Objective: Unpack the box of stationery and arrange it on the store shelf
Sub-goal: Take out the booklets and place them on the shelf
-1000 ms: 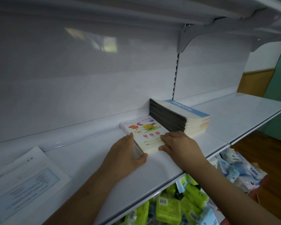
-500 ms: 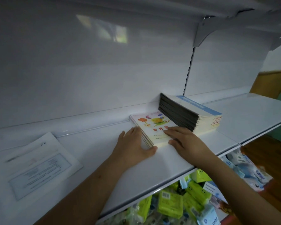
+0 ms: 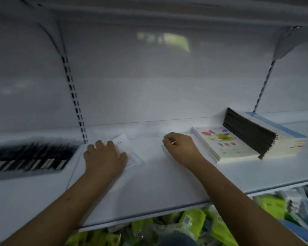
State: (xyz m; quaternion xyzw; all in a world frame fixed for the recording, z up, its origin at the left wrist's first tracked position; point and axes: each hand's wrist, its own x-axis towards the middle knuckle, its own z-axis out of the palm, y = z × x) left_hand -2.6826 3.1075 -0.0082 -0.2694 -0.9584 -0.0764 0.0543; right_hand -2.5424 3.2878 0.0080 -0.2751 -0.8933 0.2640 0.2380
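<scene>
Left hand (image 3: 105, 157) rests flat on a white paper packet (image 3: 130, 153) on the white metal shelf (image 3: 167, 183); right hand (image 3: 181, 148), loosely curled, grasps nothing visible. Colourful thin exercise books (image 3: 222, 144) lie stacked just right. Arranging underway; next, likely shifting the packet.

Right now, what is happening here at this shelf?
A person is stocking a white shelf. The left hand lies on a white paper sheet. The right hand rests on the shelf just left of a stack of colourful exercise books. A taller stack of dark-spined books sits to the right of them. Green packets fill the level below.
</scene>
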